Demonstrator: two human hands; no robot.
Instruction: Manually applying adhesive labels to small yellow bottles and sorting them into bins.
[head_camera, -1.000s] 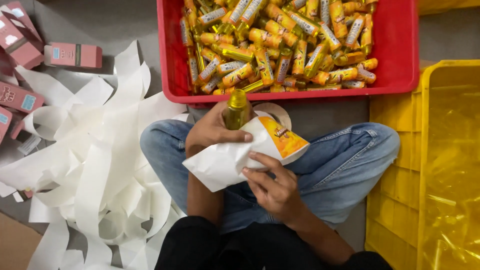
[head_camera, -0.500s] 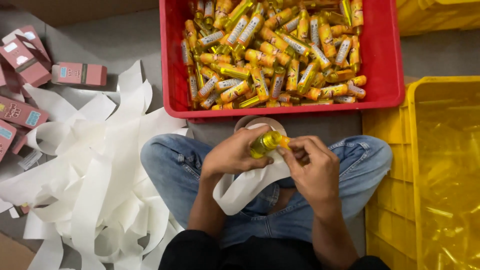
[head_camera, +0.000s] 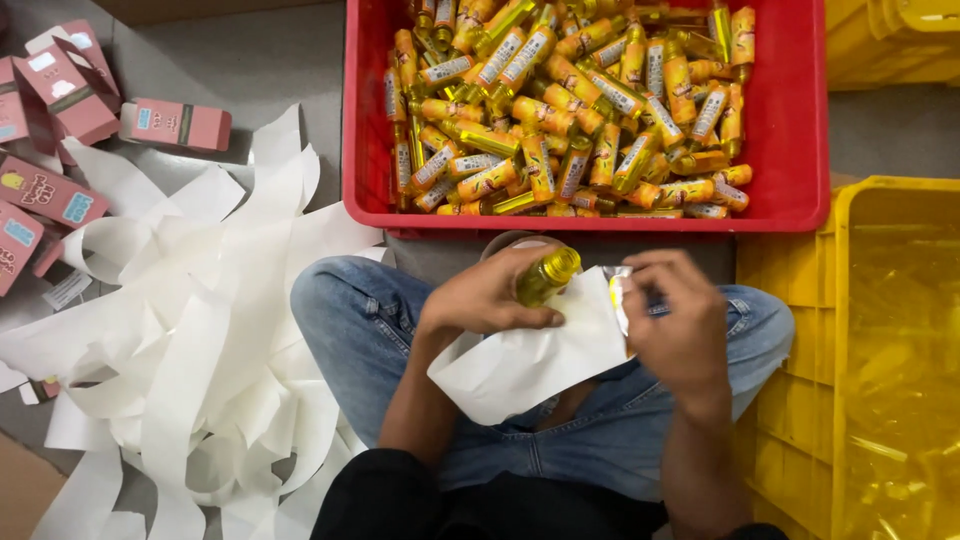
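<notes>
- Head view, hands: the fingers of the left hand are curled shut around a small yellow-green bottle, gold cap pointing toward the red crate; the bottle sits over the person's lap, just short of the crate's near wall.
- The right hand is closed too, its fingers pinching the right edge of a white backing sheet that drapes across the jeans under the bottle — what is under the fingertips I cannot make out.
- What has changed: a second ago the bottle stood upright with an orange label still showing on the sheet; half a second ago both hands met at the bottle. Now the bottle lies tilted and the right hand has slid out to the sheet's edge, so I judge the label is being laid onto or smoothed round the bottle.
- The red crate, at the top centre of the floor, is heaped with bottles that already carry orange-and-white labels.
- Pink rectangular cartons with small blue panels lie scattered in the top left corner.
- Spent white backing strips pile up along the left of the knee.
- Yellow crates stand at the right edge — the near one looks lined with clear film.
</notes>
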